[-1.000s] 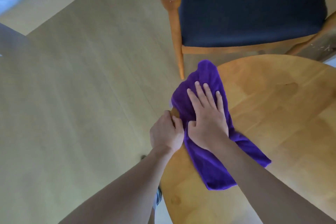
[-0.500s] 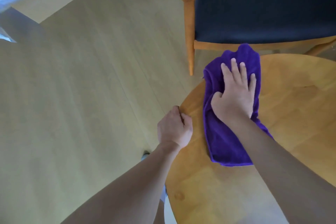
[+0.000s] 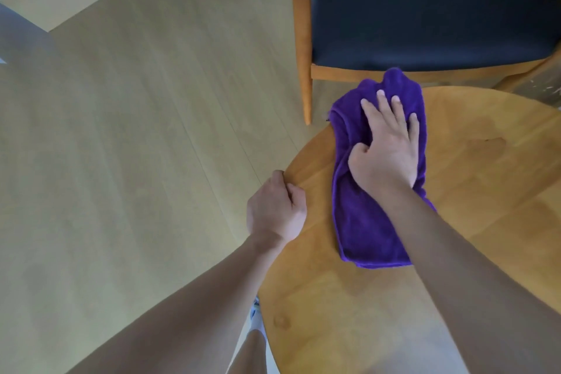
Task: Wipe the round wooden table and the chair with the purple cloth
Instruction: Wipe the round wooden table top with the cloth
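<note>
Cloth (image 3: pixel 367 222) lies flat under your right hand (image 3: pixel 385 149), fingers spread and pressing it at the table's (image 3: pixel 455 222) far edge. Your left hand (image 3: pixel 274 209) curls over the near rim. Beyond your fingertips, the chair (image 3: pixel 425 9) looks untouched; table wiping is underway.

The right hand (image 3: pixel 385 149) presses the purple cloth (image 3: pixel 364 222) flat on the round table (image 3: pixel 470 222); the left hand (image 3: pixel 274 209) seemingly grips its left edge.
</note>
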The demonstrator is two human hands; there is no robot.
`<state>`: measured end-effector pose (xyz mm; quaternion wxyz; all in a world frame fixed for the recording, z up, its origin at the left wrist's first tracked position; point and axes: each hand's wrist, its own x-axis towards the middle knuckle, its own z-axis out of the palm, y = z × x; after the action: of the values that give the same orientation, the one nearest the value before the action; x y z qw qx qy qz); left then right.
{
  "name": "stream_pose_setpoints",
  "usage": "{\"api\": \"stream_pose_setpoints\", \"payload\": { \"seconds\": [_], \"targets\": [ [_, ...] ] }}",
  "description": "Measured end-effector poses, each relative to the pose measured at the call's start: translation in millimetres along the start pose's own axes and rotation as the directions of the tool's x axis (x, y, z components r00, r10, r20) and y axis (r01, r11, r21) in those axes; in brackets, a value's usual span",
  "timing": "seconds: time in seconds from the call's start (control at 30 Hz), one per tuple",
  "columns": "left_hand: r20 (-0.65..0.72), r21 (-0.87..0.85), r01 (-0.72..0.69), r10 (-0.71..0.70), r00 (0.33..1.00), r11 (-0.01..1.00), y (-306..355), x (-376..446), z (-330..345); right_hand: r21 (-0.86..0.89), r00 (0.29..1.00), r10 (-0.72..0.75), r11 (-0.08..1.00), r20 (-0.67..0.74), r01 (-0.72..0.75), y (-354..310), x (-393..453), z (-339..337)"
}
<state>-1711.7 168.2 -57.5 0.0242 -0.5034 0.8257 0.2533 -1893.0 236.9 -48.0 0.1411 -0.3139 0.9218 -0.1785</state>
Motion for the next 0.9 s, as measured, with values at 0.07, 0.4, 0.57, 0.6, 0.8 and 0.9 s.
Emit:
{"api": "stream_pose_setpoints", "payload": {
  "seconds": [0.07,0.4,0.57,0.6,0.8,0.9],
  "targets": [
    [-0.002,-0.011,-0.004,0.004,1.000,1.000,0.6,-0.1,-0.9,-0.025,0.999,0.039,0.999,-0.025,-0.039,-15.6,-16.5,7.9],
    [0.003,-0.160,-0.022,0.023,1.000,0.987,-4.4,1.7,-3.3,-0.031,0.832,-0.484,0.859,0.272,0.510,19.3,-10.3,-12.6],
    [0.107,-0.420,0.033,0.013,0.994,0.907,-11.5,3.0,-5.2,-0.072,0.989,-0.126,0.989,0.076,0.131,-10.5,-19.2,8.5],
    [0.152,-0.546,0.087,-0.004,0.988,0.833,-14.9,4.6,-5.6,-0.084,0.993,-0.096,0.991,0.064,0.101,-15.7,-25.9,13.3],
    [0.382,-0.787,0.406,-0.149,0.912,0.465,-48.5,-23.6,-1.1,-0.201,0.965,-0.191,0.953,0.182,0.227,-32.7,-82.3,31.0],
    [0.352,-0.750,0.460,-0.301,0.886,0.475,-55.0,-59.2,8.1,-0.166,0.821,-0.433,0.839,0.372,0.518,-28.8,-122.6,31.0]
  ]
}}
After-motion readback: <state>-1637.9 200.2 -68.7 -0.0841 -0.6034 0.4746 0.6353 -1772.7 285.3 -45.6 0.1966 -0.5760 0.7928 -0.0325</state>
